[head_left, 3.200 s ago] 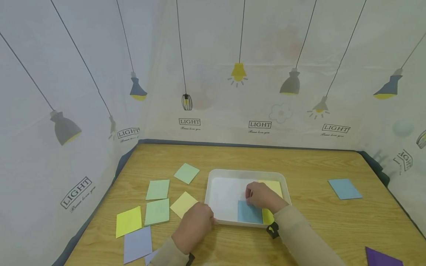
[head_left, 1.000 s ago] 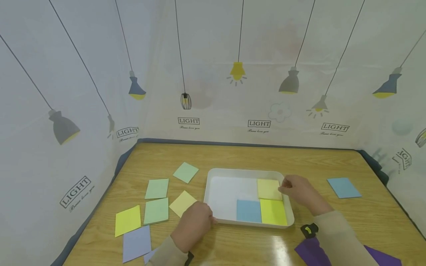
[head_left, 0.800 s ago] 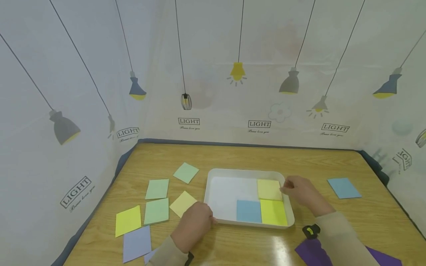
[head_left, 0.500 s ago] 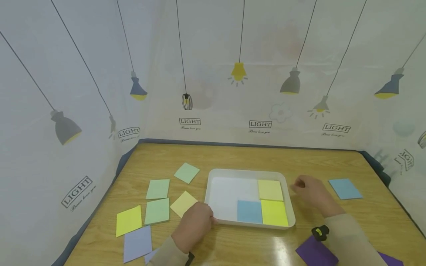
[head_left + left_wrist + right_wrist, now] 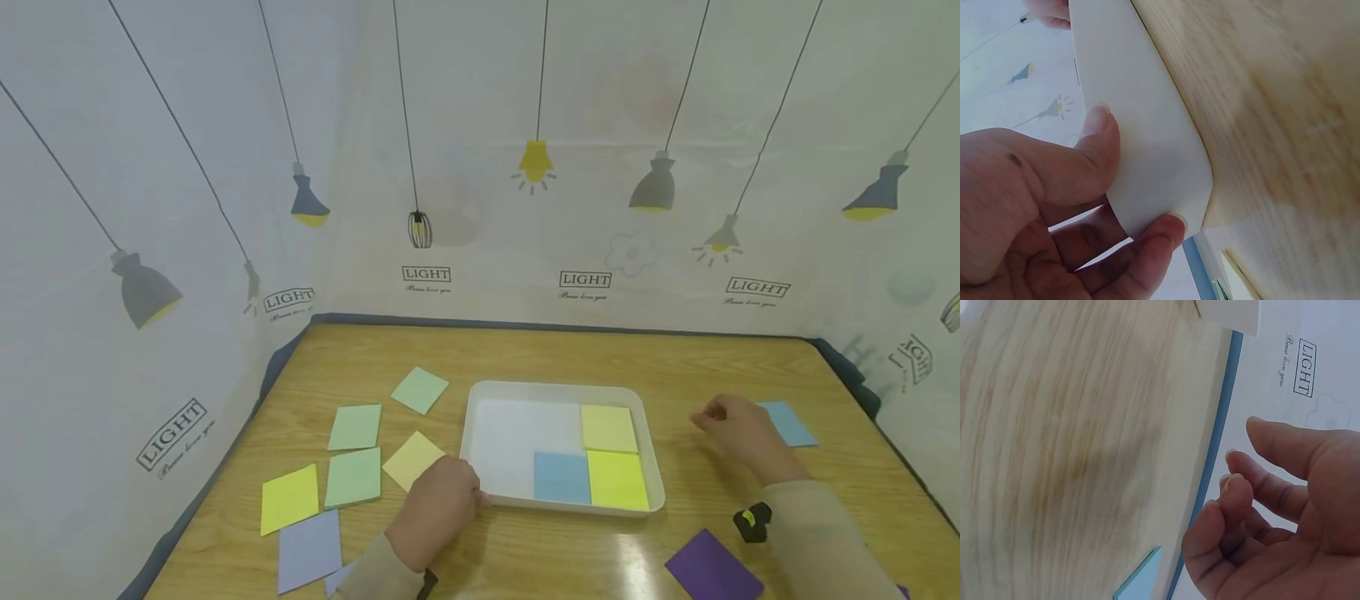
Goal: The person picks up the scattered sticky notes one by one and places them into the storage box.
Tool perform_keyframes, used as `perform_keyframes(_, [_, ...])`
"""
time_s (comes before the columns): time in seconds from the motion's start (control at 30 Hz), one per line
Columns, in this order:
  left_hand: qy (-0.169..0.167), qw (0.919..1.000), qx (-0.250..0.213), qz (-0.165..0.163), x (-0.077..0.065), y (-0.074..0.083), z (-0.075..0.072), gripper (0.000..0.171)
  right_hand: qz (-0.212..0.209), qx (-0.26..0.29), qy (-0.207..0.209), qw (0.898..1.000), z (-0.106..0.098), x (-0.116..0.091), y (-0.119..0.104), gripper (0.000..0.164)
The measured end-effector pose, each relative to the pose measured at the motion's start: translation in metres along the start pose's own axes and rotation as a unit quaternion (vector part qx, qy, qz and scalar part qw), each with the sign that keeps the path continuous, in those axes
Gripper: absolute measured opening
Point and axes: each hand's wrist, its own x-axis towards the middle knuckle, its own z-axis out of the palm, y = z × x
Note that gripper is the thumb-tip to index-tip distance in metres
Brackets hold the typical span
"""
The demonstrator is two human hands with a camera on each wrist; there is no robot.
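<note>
Head view: lower centre, left grip [image 5: 437, 510] clamped on the near-left corner of a smooth, round-cornered white tray [image 5: 501, 450]. Inside, rightward: blue square [image 5: 562, 477], pale yellow square [image 5: 608, 428], bright yellow square [image 5: 618, 481]. Frame right: right grip [image 5: 741, 435] loosely curled, thumb and fingertips apart, near second blue square [image 5: 792, 423] on wood-grain tabletop [image 5: 705, 358].

Pale walls [image 5: 480, 92] printed with hanging lamps [image 5: 536, 158] and LIGHT labels [image 5: 585, 280] enclose a wood-grain tabletop [image 5: 555, 357] catching bright glare [image 5: 634, 567]

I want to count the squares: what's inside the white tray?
The white tray holds a pale yellow square, a bright yellow square and a blue square. Anything under those squares is hidden.
</note>
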Motion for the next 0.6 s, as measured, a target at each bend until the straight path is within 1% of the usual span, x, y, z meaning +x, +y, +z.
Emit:
perform_keyframes(0.13, [-0.001, 1.0000, 0.000, 0.002, 0.000, 0.000, 0.000, 0.019, 0.013, -0.004, -0.005, 1.000, -0.001, 0.002, 0.007, 0.047])
perform_keyframes(0.33, [-0.007, 1.0000, -0.001, -0.005, 0.000, 0.000, 0.000, 0.019, 0.032, -0.012, -0.004, 0.999, -0.007, 0.005, 0.019, 0.050])
perform_keyframes(0.6, [0.000, 1.0000, 0.001, 0.005, 0.000, 0.000, -0.001, 0.019, 0.027, -0.018, 0.012, 0.999, -0.018, 0.004, 0.043, 0.055])
